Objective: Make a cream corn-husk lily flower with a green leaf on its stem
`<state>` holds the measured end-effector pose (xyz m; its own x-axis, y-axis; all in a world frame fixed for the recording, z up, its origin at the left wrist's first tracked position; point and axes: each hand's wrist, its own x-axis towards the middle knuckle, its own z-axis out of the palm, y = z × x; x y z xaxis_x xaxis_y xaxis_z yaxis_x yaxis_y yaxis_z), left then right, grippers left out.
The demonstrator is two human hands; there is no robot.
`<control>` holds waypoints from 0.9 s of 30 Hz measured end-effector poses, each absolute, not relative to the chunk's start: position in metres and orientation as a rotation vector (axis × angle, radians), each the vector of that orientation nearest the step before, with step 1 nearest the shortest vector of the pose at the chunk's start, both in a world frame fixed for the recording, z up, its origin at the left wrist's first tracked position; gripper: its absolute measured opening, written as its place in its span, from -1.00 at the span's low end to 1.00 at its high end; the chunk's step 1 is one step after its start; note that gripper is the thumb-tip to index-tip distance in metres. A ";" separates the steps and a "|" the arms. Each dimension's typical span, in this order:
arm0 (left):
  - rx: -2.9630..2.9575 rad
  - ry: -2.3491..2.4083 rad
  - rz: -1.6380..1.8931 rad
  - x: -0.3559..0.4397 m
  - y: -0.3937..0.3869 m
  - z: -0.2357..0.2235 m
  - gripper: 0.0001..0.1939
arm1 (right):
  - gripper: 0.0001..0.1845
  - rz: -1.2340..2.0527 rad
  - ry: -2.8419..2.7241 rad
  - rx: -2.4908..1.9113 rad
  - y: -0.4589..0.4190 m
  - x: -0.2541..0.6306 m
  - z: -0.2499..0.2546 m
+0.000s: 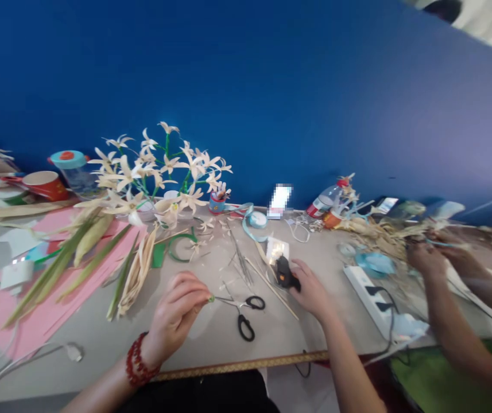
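Note:
My left hand point(182, 307), with a red bead bracelet at the wrist, is closed in a pinch on a tiny greenish piece point(211, 298) at the fingertips; its kind is too small to make out. Just right of it lie scissors point(246, 318) with black handles, blades pointing toward that hand. My right hand point(310, 289) has its fingers around a black glue gun point(285, 273) with an orange mark. Beneath the gun's front end is a small white card point(277, 248) with yellowish spots. Thin sticks and wires point(241, 261) lie between the two hands.
Pale husk flowers point(168, 166) on green stems stand at the back. Husks point(138, 269) and pink paper point(73, 287) cover the left side. A power strip point(368, 301) lies right, near a co-worker's hands point(429, 258). A ribbon roll point(257, 219) and bottle point(325, 201) sit behind.

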<state>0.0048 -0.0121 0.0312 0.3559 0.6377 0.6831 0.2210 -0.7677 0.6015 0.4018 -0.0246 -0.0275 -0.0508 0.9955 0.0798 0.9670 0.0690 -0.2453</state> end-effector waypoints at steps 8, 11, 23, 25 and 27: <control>2.260 0.743 1.394 0.002 -0.011 0.032 -0.78 | -0.62 0.370 -2.058 -1.930 -0.023 0.401 -0.014; 2.223 0.747 1.388 0.003 -0.011 0.032 -0.78 | -0.61 0.569 -1.989 -1.851 -0.018 0.405 -0.010; 2.109 0.708 1.390 0.007 -0.014 0.036 -0.81 | -0.47 1.076 -1.454 -1.725 -0.008 0.434 -0.010; 2.056 0.704 1.383 0.009 -0.014 0.036 -0.83 | -0.56 1.122 -1.330 -1.697 -0.008 0.435 -0.014; 2.016 0.712 1.368 0.010 -0.014 0.036 -0.84 | -0.62 1.154 -1.215 -1.653 -0.006 0.434 -0.016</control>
<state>0.0097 -0.0142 0.0356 0.3268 0.7121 0.6214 0.1002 -0.6799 0.7264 0.4338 -0.0065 -0.0164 0.1361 0.9657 -0.2213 0.2706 -0.2512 -0.9294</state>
